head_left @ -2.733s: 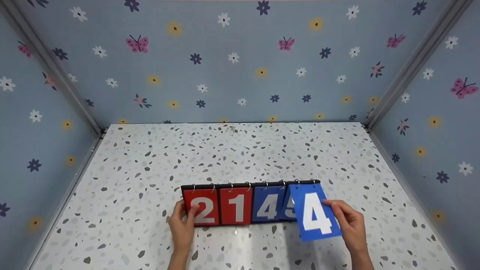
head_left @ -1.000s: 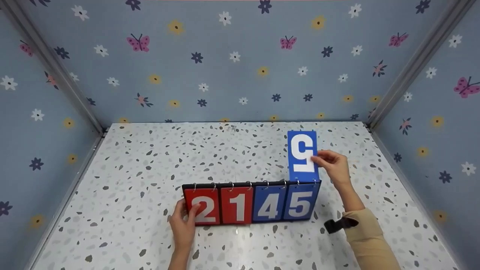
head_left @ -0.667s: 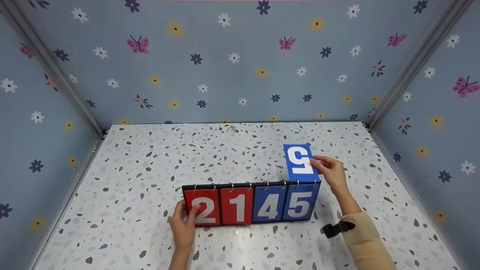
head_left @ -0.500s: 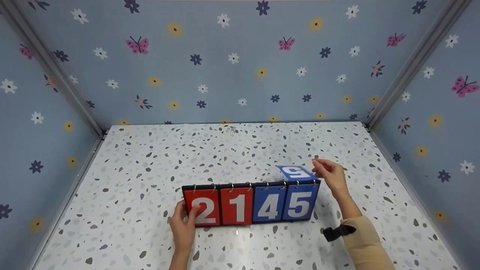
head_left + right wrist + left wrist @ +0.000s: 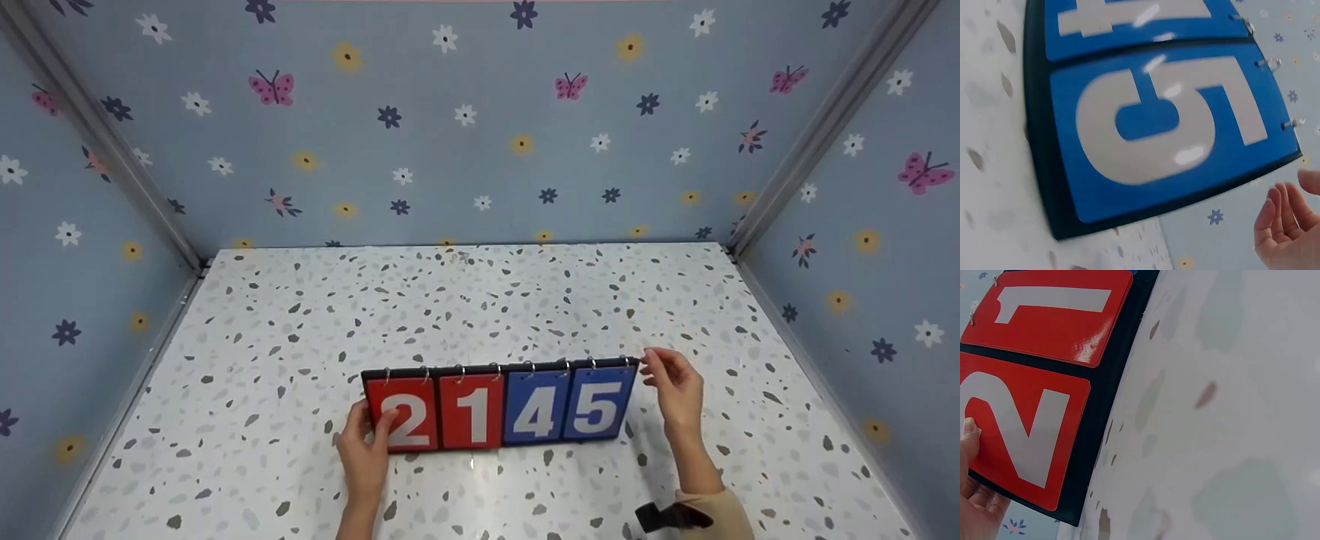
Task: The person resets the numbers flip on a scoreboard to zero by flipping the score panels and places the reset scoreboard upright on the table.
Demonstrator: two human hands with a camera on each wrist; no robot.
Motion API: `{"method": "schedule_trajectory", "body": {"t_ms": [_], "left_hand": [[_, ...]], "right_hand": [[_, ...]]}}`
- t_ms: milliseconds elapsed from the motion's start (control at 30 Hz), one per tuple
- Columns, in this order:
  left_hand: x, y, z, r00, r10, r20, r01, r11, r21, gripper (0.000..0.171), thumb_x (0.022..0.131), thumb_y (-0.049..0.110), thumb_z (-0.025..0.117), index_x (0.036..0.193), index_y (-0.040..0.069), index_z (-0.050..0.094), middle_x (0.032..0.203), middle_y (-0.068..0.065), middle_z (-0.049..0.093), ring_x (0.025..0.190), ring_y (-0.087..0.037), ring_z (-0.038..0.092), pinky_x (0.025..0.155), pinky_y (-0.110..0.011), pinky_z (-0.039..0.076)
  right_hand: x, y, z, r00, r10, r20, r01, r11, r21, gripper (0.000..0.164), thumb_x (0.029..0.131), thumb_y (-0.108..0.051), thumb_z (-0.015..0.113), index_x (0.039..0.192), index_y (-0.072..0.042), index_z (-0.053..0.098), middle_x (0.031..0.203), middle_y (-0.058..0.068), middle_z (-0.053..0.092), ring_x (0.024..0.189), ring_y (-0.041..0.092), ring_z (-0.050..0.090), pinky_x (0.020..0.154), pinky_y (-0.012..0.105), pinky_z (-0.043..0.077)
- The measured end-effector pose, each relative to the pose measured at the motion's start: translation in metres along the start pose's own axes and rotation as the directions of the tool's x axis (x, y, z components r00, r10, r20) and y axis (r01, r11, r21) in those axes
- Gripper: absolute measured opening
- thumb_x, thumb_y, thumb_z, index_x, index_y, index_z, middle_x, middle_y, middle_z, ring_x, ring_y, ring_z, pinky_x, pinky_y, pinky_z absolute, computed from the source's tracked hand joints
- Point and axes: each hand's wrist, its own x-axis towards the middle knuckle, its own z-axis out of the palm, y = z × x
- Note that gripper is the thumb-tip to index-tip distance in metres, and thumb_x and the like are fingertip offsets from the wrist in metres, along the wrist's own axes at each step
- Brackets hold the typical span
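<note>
Worktop [image 5: 375, 300]: one, speckled white, is carrying the rest.
Scoreboard [image 5: 534, 409]: one is standing well forward of the worktop's back edge, its long axis running nearly parallel to it, numerals facing away from it.
Left hand [image 5: 366, 454]: is gripping the left end, thumb pressing the 2.
Right hand [image 5: 679, 390]: is hovering just beside the top right corner, thumb spreading from bent fingers.
Cards [image 5: 471, 412]: two red, two blue are showing 2, 1, 4, 5.
Rings [image 5: 496, 370]: eight are lining the top.
</note>
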Motion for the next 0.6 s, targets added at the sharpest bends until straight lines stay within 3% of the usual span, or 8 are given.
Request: {"method": "schedule_trajectory", "body": {"t_ms": [100, 133, 367, 533, 600], "left_hand": [[0.0, -0.012, 0.001, 1.0, -0.021, 0.007, 0.021, 0.999, 0.026, 0.026, 0.076, 0.003, 0.069, 0.097, -0.004, 0.058, 0.088, -0.013, 0.063, 0.075, -0.017, 0.058, 0.066, -0.013, 0.045], [0.0, -0.016, 0.001, 1.0, -0.024, 0.013, 0.024, 0.999, 0.029, 0.026, 0.076, 0.004, 0.069, 0.098, -0.004, 0.057, 0.089, -0.014, 0.063, 0.075, -0.015, 0.057, 0.066, -0.013, 0.044], [-0.001, -0.025, 0.002, 0.998, -0.057, 0.015, 0.056, 0.998, 0.031, 0.028, 0.077, 0.012, 0.068, 0.1, 0.0, 0.057, 0.091, -0.008, 0.064, 0.078, -0.015, 0.057, 0.068, -0.011, 0.044], [-0.001, -0.008, 0.0, 0.998, -0.054, 0.016, 0.054, 0.998, 0.029, 0.026, 0.077, 0.005, 0.068, 0.099, -0.003, 0.057, 0.088, -0.011, 0.063, 0.077, -0.018, 0.057, 0.068, -0.013, 0.044], [-0.001, 0.002, -0.001, 0.998, -0.06, 0.017, 0.06, 0.997, 0.041, 0.025, 0.077, 0.003, 0.068, 0.098, -0.004, 0.057, 0.089, -0.013, 0.063, 0.077, -0.019, 0.057, 0.068, -0.013, 0.045]], "right_hand": [[-0.02, -0.014, 0.006, 0.999, -0.03, -0.031, 0.031, 0.999, 0.017, 0.022, 0.085, -0.018, 0.061, 0.1, -0.003, 0.061, 0.09, 0.012, 0.06, 0.075, 0.019, 0.058, 0.059, 0.023, 0.048], [-0.022, -0.004, 0.005, 0.997, -0.039, -0.065, 0.038, 0.999, -0.019, 0.023, 0.084, -0.017, 0.063, 0.101, -0.003, 0.06, 0.092, 0.013, 0.059, 0.077, 0.019, 0.057, 0.059, 0.021, 0.048], [-0.076, -0.096, 0.043, 0.99, -0.073, -0.121, 0.072, 0.997, -0.011, 0.027, 0.077, -0.001, 0.067, 0.098, 0.01, 0.054, 0.091, 0.017, 0.054, 0.079, 0.016, 0.052, 0.062, 0.017, 0.043], [-0.092, -0.095, 0.051, 0.984, -0.111, -0.138, 0.108, 0.994, -0.029, 0.027, 0.074, 0.003, 0.068, 0.096, 0.01, 0.054, 0.089, 0.015, 0.055, 0.077, 0.015, 0.053, 0.061, 0.016, 0.042], [-0.094, -0.082, 0.049, 0.984, -0.124, -0.128, 0.124, 0.992, -0.009, 0.027, 0.073, 0.002, 0.069, 0.097, 0.007, 0.056, 0.09, 0.014, 0.057, 0.078, 0.015, 0.054, 0.061, 0.017, 0.043]]}}
